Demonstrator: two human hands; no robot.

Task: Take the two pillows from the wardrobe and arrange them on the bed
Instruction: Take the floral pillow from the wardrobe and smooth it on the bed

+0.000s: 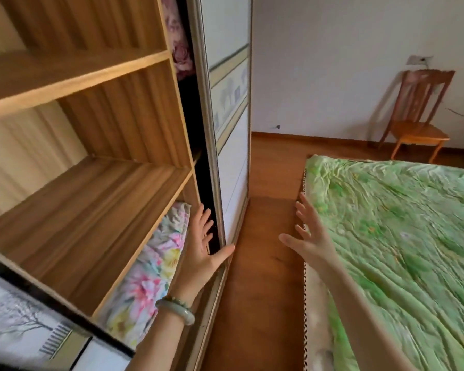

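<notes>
So far nothing is lying on the bed (pixel 402 236) except its crumpled green quilt (pixel 386 215), which is covering the mattress from edge to edge; no pillow is showing anywhere on it, so I judge the task to be at its very start, with both pillows yet to be carried over and arranged.

The wardrobe (pixel 91 162) is standing open on the left, its wooden shelves mostly bare, and its sliding door (pixel 231 145) is sitting pushed toward the far end. A wooden chair (pixel 415 116) is standing against the far wall, well apart from everything the task concerns.

On the lowest compartment in view, a floral pillow (pixel 148 269) in pink, yellow and pale blue is lying under the shelf, near the door's edge. Whether it is one pillow or two stacked, I cannot tell. Higher up, a strip of pink rose-patterned fabric (pixel 178 46) is peeking out beside the door frame; it may be the second pillow or other bedding, and the view is not settling that.

The left hand (pixel 204 250), wearing a pale jade bangle (pixel 176 311), is reaching with fingers spread, its fingertips at the dark gap by the door's edge and its thumb resting on the frame; it is gripping nothing. The right hand (pixel 308 236) is hovering open over the floor just beside the bed, fingers splayed and empty.
</notes>
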